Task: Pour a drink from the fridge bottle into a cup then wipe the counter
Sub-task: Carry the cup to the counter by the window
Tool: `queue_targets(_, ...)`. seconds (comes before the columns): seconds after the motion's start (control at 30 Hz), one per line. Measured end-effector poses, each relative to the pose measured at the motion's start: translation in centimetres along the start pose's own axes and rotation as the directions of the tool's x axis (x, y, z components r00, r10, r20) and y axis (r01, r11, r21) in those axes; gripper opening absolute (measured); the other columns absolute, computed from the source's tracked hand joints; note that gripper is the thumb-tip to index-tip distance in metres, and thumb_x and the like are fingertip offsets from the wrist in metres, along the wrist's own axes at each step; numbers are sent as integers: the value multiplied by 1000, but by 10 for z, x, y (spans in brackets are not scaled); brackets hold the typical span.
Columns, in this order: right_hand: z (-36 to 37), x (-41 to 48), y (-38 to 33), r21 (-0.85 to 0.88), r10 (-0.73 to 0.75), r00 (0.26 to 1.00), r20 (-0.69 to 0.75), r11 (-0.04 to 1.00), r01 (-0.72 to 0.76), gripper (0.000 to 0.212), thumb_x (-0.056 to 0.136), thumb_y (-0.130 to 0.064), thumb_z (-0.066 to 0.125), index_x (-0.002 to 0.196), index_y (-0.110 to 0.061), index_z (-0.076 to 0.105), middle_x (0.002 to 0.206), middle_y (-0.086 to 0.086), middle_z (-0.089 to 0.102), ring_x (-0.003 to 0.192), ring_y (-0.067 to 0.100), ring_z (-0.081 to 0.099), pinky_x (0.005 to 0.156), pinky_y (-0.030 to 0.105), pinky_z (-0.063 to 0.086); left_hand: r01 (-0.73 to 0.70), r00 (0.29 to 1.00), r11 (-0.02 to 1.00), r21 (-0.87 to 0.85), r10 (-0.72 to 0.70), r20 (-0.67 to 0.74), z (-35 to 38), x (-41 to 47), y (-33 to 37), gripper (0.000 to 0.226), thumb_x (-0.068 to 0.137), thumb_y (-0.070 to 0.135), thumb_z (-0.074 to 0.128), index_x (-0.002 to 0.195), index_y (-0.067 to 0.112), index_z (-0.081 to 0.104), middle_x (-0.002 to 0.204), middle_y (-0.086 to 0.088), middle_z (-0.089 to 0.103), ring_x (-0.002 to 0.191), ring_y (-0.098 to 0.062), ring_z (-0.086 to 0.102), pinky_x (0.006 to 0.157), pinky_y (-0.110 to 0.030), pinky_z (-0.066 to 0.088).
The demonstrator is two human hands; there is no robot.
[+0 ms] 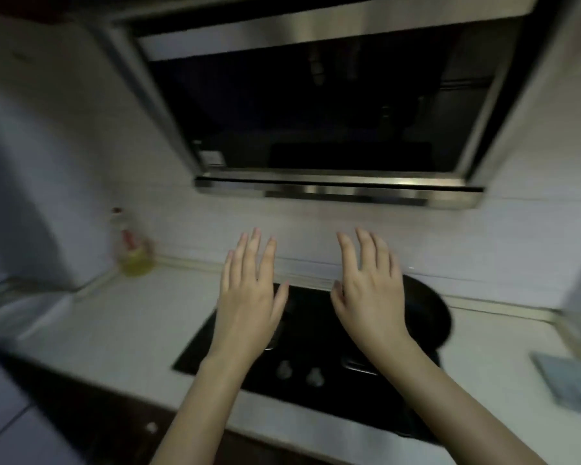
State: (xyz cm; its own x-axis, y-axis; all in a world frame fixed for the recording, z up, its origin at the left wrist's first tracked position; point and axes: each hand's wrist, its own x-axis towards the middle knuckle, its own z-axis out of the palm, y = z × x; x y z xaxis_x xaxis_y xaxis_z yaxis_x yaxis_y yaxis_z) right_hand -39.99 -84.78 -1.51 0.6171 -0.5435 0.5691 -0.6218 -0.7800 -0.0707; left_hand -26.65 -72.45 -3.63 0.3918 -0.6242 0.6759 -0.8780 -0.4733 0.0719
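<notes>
My left hand (250,290) and my right hand (369,286) are held out side by side above the black stove top (235,360), backs up, fingers straight and spread, holding nothing. The white counter (114,317) runs left and right of the stove. A folded blue-grey cloth (574,380) lies on the counter at the far right. No fridge bottle or cup is in view.
A black pan (430,317) sits on the right burner, partly behind my right hand. A bottle of yellow oil (133,250) stands by the wall at the left. The range hood (316,112) hangs overhead. A white appliance (31,196) fills the left edge.
</notes>
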Motion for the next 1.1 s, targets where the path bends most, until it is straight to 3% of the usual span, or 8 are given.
queue_targets(0.17, -25, -21, 127, -90, 164, 985, -47, 982, -168, 75, 79, -18, 56, 148, -13, 26, 152, 21, 24, 139, 36, 25, 113, 47, 26, -120, 992, 974, -190, 127, 21, 46, 31, 134, 63, 97, 31, 51, 152, 14, 26, 159, -11, 24, 148, -26, 18, 119, -45, 22)
queue_targets(0.4, -42, -71, 255, -162, 381, 924, -37, 910, -381, 74, 82, -12, 53, 150, -14, 22, 156, 20, 17, 143, 35, 19, 115, 45, 23, -282, 943, 907, -314, 322, 83, 94, 45, 266, 60, 98, 31, 50, 151, 15, 27, 158, -10, 27, 148, -26, 20, 118, -39, 12)
queue_targets(0.53, -47, -92, 289, -199, 481, 876, -44, 855, -480, 77, 75, -7, 54, 148, -11, 29, 152, 22, 26, 139, 37, 28, 111, 47, 29, -359, 893, 845, -398, 434, 116, 115, 46, 315, 61, 97, 29, 52, 152, 15, 27, 159, -10, 26, 148, -27, 21, 119, -46, 23)
queue_targets(0.7, -53, -100, 318, -254, 560, 819, -126, 780, -572, 80, 65, 0, 57, 143, -7, 38, 146, 24, 37, 134, 40, 36, 108, 51, 35, -439, 830, 752, -492, 549, 98, 135, 58, 350, 61, 98, 28, 51, 152, 16, 26, 160, -8, 23, 149, -27, 17, 119, -48, 23)
queue_targets(0.97, -63, -116, 343, -398, 664, 728, -171, 630, -667, 78, 74, -5, 55, 148, -12, 31, 153, 19, 30, 140, 36, 28, 113, 48, 28, -481, 769, 602, -638, 638, 23, 160, 73, 405, 57, 97, 26, 54, 149, 14, 34, 157, -11, 30, 146, -30, 26, 117, -46, 23)
queue_targets(1.1, -74, -147, 358, -490, 739, 659, -139, 527, -694, 80, 77, -11, 53, 150, -16, 21, 156, 14, 21, 143, 32, 19, 115, 44, 22, -490, 716, 540, -684, 697, 38, 170, 61, 438, 58, 99, 31, 48, 152, 17, 27, 160, -9, 23, 148, -28, 19, 119, -42, 20)
